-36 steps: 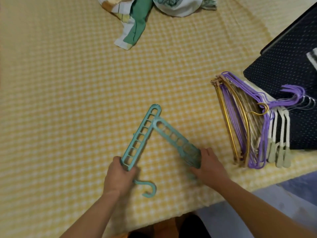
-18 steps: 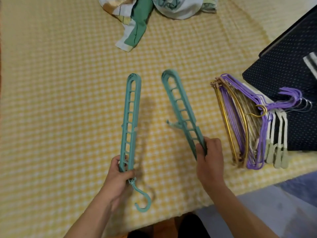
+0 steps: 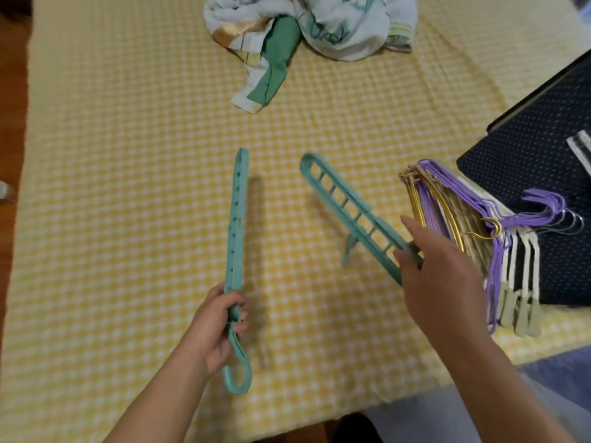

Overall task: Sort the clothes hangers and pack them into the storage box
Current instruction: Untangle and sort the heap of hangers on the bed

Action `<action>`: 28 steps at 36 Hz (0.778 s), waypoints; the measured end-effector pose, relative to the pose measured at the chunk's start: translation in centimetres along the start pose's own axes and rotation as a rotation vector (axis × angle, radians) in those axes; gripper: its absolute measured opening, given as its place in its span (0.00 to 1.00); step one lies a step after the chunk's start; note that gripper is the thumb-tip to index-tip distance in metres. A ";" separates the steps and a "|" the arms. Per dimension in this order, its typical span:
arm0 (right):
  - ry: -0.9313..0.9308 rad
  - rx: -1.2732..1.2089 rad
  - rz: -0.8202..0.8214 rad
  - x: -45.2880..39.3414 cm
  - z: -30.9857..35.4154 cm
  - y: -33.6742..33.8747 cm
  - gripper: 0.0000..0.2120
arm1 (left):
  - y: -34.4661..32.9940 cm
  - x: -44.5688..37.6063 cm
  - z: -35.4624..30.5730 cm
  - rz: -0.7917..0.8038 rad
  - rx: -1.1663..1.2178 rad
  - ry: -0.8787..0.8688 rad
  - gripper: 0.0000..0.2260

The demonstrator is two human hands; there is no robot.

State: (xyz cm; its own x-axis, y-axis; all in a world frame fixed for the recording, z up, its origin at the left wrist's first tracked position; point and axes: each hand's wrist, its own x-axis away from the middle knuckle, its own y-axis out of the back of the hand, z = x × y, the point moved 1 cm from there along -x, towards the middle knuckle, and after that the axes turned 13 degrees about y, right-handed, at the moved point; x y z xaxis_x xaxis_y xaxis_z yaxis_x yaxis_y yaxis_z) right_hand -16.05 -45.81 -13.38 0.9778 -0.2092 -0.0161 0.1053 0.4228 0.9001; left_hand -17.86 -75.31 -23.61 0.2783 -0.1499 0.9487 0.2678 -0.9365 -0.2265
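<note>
Two teal bars are being held apart above the yellow checked tabletop. Left hand is gripping the left bar at its hook end, fingers curled round it. Right hand is holding the near end of the right bar, which is slanting up and left; how its fingers are lying I cannot tell. To do this step well, I judge, the bars should be brought parallel, hooks to one end, then laid by the hanger stack, which is lying just beside the right hand with its hooks on the dark box. Whether anything is in that box I cannot tell. Crumpled cloth is lying at the far edge.
</note>
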 end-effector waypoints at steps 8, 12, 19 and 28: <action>0.093 -0.051 0.111 -1.4 2.7 -1.6 0.21 | 0.4 1.3 -0.1 0.118 0.037 0.091 0.11; 0.077 -0.118 0.167 -1.3 3.7 -1.9 0.20 | 0.3 2.1 -0.4 0.094 -0.035 -0.057 0.13; -0.171 -0.435 0.258 0.3 3.8 -3.2 0.19 | -1.5 3.1 -1.0 0.134 0.033 -0.150 0.08; -0.360 -0.771 0.325 3.2 5.0 -5.7 0.18 | -4.0 3.1 0.1 0.494 0.232 0.012 0.22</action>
State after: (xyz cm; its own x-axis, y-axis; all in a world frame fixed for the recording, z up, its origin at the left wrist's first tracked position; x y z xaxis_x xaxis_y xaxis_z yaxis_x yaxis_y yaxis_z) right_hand -14.46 -53.29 -16.42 0.8784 -0.1845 0.4409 0.0528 0.9543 0.2942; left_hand -17.95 -71.96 -19.76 0.4128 -0.5589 0.7192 0.3050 -0.6593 -0.6873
